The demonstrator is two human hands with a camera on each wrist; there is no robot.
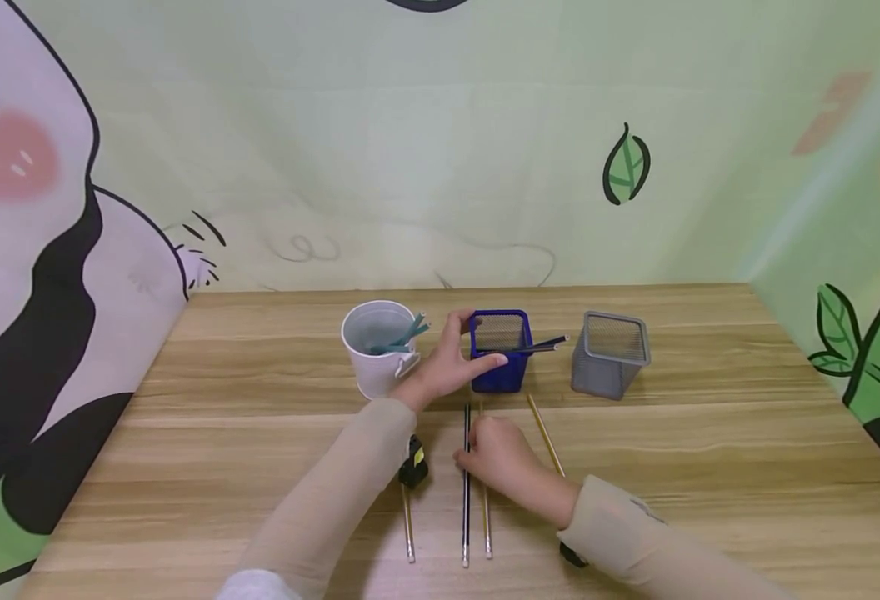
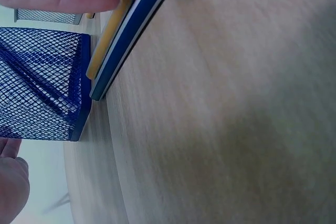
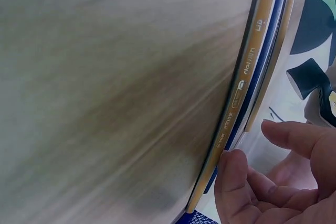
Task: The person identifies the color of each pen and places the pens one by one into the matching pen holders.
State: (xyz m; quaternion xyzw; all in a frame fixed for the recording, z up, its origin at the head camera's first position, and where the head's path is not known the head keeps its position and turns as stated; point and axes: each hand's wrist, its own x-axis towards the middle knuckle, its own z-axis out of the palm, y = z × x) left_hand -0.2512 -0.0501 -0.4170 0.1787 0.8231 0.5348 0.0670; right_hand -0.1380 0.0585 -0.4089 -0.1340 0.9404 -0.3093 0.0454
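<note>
My left hand grips the left side of a blue mesh pencil holder, thumb across its front and fingers behind its rim. Two dark pencils lean out of that holder to the right. My right hand is low over the table, thumb and bent fingers apart on either side of a dark blue pencil. Beside it lies a yellow pencil, with the fingertips right at its edge in the right wrist view. Another yellow pencil lies to the right, and one more to the left.
A white bucket with several teal pencils stands left of the blue holder. To the right is a grey mesh holder. The wooden table meets a printed cloth backdrop at the back.
</note>
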